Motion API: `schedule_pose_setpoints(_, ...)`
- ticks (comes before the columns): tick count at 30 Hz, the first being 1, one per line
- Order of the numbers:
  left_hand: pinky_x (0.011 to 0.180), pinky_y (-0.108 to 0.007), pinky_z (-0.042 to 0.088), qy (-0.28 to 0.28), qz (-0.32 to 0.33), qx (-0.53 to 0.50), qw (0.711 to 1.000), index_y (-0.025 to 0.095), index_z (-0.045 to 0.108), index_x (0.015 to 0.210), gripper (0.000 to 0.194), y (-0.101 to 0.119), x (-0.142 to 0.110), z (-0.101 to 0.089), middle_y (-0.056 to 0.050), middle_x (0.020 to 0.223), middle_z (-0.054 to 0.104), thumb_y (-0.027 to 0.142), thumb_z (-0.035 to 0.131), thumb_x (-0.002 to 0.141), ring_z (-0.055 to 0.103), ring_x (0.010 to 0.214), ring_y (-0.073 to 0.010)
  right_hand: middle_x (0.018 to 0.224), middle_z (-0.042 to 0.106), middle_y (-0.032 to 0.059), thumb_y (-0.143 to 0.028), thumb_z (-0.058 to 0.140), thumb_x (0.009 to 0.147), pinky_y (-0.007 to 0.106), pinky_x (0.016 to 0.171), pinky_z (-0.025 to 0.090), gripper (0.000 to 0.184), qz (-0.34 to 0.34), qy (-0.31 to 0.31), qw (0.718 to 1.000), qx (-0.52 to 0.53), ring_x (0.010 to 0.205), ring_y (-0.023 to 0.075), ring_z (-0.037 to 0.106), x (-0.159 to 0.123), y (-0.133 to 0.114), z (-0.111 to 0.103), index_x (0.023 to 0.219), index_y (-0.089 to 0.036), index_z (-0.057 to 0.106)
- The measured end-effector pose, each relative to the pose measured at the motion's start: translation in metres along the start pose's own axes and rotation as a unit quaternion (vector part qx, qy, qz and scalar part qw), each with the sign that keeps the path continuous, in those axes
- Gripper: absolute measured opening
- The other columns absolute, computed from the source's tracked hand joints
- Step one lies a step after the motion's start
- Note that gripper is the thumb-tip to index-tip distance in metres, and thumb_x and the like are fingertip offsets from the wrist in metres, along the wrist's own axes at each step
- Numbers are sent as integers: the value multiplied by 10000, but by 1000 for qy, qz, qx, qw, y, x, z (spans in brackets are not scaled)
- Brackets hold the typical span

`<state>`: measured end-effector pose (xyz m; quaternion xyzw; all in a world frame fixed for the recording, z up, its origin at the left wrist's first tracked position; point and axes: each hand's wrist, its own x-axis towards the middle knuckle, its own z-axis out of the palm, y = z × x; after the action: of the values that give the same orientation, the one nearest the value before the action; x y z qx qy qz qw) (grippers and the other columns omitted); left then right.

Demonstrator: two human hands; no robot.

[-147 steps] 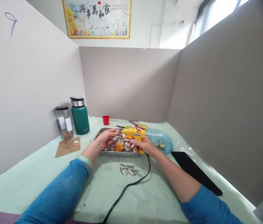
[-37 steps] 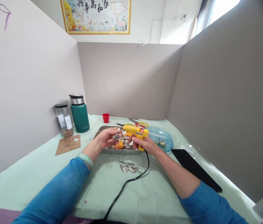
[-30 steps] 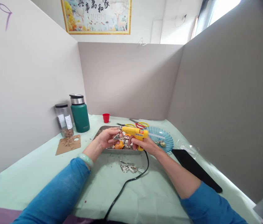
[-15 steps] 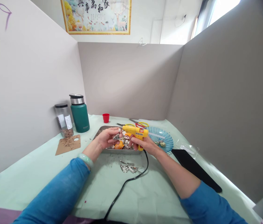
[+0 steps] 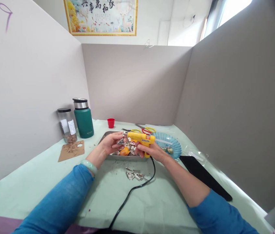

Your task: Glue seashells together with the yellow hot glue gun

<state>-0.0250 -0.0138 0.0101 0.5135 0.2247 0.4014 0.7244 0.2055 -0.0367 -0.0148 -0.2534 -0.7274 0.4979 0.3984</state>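
My right hand [image 5: 149, 150] is wrapped round the handle of a yellow hot glue gun [image 5: 141, 137], with a pale glue stick [image 5: 164, 141] poking out of its rear. The gun's nozzle points left, right at the fingertips of my left hand [image 5: 111, 143]. Those fingers pinch a small silvery piece [image 5: 121, 141], perhaps a metal clip; its exact kind is too small to make out. Both hands are over a metal tray [image 5: 127, 158] of shells and bits, among them an orange shell [image 5: 124, 151]. Silver metal clips [image 5: 135, 175] lie in a pile in front of the tray.
A black cord [image 5: 130, 191] runs from the glue gun to the front edge. Right of the tray are a blue plate [image 5: 176, 148] and a black strip [image 5: 204, 177]. Scissors [image 5: 148, 130] and a red cup [image 5: 111, 123] stand behind; a green bottle [image 5: 84, 122], jar [image 5: 67, 128] and cardboard [image 5: 71, 151] are left.
The glue gun's nozzle has shifted slightly left and down against the piece in my left fingers. My left hand has moved very little.
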Motion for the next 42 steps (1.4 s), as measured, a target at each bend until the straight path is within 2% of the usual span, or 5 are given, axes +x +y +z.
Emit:
schedule_pose_setpoints(13, 481, -217, 478, -13, 4, 33, 999, 136, 539, 797, 165, -2, -1, 8, 20, 741, 641, 234, 670, 784, 260, 283, 33, 727, 692, 10, -449, 644, 794, 222, 470, 403, 277, -3, 105, 994, 36, 479, 101, 550, 4, 2, 5, 910, -200, 608)
schedule_pose_setpoints(19, 469, -195, 447, -11, 78, 70, 994, 142, 569, 800, 218, -12, 1, 27, 13, 682, 605, 316, 701, 787, 443, 388, -24, 678, 657, -3, -380, 756, 677, 230, 461, 435, 333, 6, 175, 977, 122, 483, 106, 543, 10, -6, 18, 886, -184, 587)
schedule_pose_setpoints(29, 535, -217, 493, 83, 186, 115, 972, 149, 552, 816, 288, -23, 7, 45, -66, 952, 706, 393, 701, 780, 580, 498, -63, 650, 634, 0, -313, 792, 625, 206, 459, 427, 341, 10, 202, 956, 212, 539, 110, 562, 14, -3, 27, 894, -155, 655)
schedule_pose_setpoints(39, 578, -248, 523, 96, 164, 115, 975, 140, 559, 799, 301, -22, 3, 55, -93, 972, 716, 373, 739, 740, 623, 538, -98, 594, 603, -20, -284, 823, 603, 190, 454, 423, 339, 13, 192, 938, 289, 503, 87, 533, 15, -1, 26, 868, -152, 658)
schedule_pose_setpoints(42, 576, -247, 513, 93, 159, 116, 976, 139, 574, 783, 302, -19, 2, 56, -73, 857, 713, 379, 747, 726, 622, 539, -108, 596, 597, -22, -277, 824, 605, 185, 452, 427, 321, 10, 189, 931, 313, 505, 84, 526, 14, -2, 23, 840, -161, 639)
